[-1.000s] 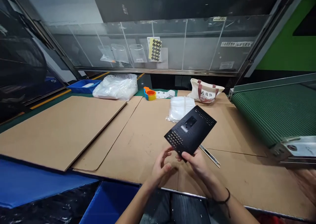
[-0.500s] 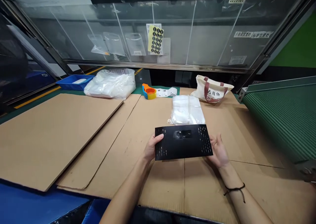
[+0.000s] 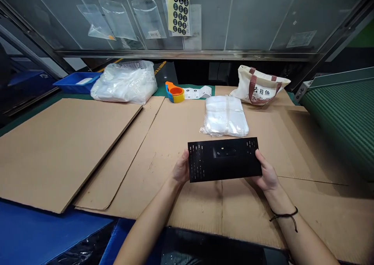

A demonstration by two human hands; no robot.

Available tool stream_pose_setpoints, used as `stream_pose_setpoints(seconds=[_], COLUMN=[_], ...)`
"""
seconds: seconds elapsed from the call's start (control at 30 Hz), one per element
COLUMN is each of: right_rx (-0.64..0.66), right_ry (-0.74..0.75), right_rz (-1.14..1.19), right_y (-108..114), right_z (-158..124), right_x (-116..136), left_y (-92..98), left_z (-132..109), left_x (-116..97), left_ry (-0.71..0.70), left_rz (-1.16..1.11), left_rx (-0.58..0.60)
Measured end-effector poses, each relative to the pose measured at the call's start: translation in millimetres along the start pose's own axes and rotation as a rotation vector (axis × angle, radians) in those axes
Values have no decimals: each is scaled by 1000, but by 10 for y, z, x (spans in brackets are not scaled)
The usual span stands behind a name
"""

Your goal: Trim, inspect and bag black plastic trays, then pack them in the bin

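You held a flat black card (image 3: pixel 223 160) level in front of you, its long side running across, with your left hand (image 3: pixel 181 167) cupped around its left end and your right hand (image 3: pixel 264 171) gripping its right end, thumb lying on the face. Both hands were closed narrow on the card, neither one spread wide. The card showed rows of small pale slits near each short end and a dark recessed window in the middle. It was over the cardboard sheets (image 3: pixel 152 167) that covered the surface, just in front of a taped bundle of clear plastic bags (image 3: pixel 224 116). A black cord bracelet (image 3: pixel 284 214) sat on your right wrist. Farther off stood a canvas tote bag (image 3: pixel 258 86) with red handles, and to its left a strip of printed paper (image 3: pixel 198 92) lay beside a tape dispenser (image 3: pixel 175 92) in orange, yellow and blue. A stuffed white plastic sack (image 3: pixel 124 84) lay near a blue tray (image 3: pixel 77 82) at the far left, a green conveyor belt (image 3: pixel 341 117) ran along the right side, and a yellow sheet of round black stickers (image 3: pixel 177 10) hung on the clear panel (image 3: pixel 251 20) ahead
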State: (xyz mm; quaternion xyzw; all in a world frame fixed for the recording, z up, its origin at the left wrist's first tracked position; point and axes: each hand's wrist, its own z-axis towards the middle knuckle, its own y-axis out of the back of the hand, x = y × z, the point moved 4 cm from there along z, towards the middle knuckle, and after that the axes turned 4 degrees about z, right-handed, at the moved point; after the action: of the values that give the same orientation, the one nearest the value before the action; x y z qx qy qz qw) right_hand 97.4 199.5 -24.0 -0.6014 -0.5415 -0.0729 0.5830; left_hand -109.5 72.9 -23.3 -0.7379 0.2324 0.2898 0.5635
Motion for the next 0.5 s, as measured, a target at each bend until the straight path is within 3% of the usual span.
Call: stream_pose_setpoints(seconds=[0.2, 0.33, 0.5], right_rx=[84, 65, 53], right_ry=[-53, -12, 23], right_rz=[7, -28, -23], right_y=[-19, 20, 34], right_z=[19, 42, 25], right_x=[-49, -51, -39], left_y=[49, 74, 69], left_z=[18, 28, 37], left_x=[-8, -13, 7], left_ry=[3, -23, -8], left_rz=[51, 97, 96], left_rx=[-90, -152, -147])
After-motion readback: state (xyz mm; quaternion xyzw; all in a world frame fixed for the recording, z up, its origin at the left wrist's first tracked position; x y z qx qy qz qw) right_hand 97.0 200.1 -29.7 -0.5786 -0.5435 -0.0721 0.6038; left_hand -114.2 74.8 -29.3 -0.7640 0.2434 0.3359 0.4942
